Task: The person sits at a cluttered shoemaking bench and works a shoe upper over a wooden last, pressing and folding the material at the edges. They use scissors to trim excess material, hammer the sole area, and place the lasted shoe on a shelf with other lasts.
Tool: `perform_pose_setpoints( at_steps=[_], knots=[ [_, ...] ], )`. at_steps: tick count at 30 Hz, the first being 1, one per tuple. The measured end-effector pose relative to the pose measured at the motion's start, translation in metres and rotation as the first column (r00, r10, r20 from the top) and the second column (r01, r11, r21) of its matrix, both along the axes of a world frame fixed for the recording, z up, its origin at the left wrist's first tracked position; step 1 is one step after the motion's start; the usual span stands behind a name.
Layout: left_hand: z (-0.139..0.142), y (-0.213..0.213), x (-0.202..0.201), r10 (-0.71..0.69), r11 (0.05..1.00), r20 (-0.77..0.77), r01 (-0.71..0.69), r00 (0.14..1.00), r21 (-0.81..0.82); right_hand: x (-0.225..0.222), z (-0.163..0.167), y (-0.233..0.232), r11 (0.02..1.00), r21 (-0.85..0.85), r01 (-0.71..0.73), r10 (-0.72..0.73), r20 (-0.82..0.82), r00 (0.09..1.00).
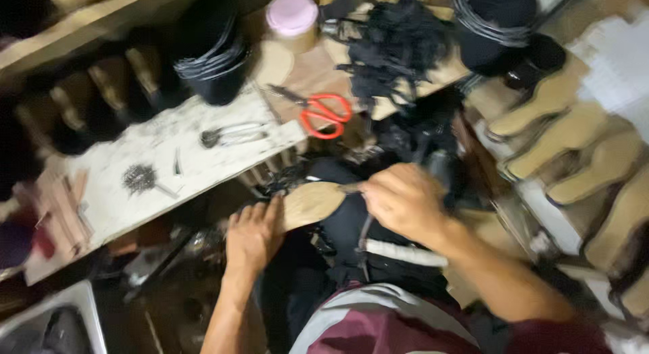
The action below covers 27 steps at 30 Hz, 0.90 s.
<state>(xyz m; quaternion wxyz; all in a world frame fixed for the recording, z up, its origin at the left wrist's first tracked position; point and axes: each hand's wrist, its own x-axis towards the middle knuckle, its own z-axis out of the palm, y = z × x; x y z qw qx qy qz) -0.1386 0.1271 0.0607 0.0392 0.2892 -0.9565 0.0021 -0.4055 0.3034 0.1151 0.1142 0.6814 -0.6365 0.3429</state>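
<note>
Pressing flat on the near end of a tan oval shoe sole (312, 202), the left hand (253, 233) lies open; the right hand (404, 200) is closed on a thin tool at the sole's right end. Far on the table (169, 168), red-handled scissors (318, 112) lie near a pink-lidded round jar (293, 19). Tan insoles (574, 134) stack at right.

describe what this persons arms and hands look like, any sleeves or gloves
Both hands are bare, with no gloves: the left hand and the right hand. Both forearms are uncovered too. No watch or rings show, though the picture is blurred. At the bottom edge the person wears a maroon top with pale grey bands; its sleeves stop short of the forearms.
</note>
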Motion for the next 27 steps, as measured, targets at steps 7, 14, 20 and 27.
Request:
perform_pose_setpoints(
  at_steps=[7, 14, 20, 27],
  knots=[
    [-0.012, -0.039, 0.028, 0.211, 0.943, -0.107, -0.174, 0.972, 0.283, 0.056, -0.07, -0.129, 0.935, 0.1, -0.34, 0.336, 0.051, 0.94],
    [-0.043, -0.065, 0.076, 0.705, 0.411, -0.396, 0.117, 0.588, 0.904, 0.055, -0.085, -0.161, 0.882, 0.304, -0.361, 0.322, 0.171, 0.931],
    [-0.06, -0.065, 0.082, 0.672, 0.54, -0.495, 0.093, 0.551, 0.836, 0.094, -0.086, -0.19, 0.814, 0.276, -0.511, 0.44, 0.283, 0.853],
    [-0.065, -0.067, 0.093, 0.706, 0.501, -0.493, 0.133, 0.509, 0.855, 0.112, -0.081, -0.206, 0.763, 0.306, -0.569, 0.489, 0.302, 0.818]
  ],
)
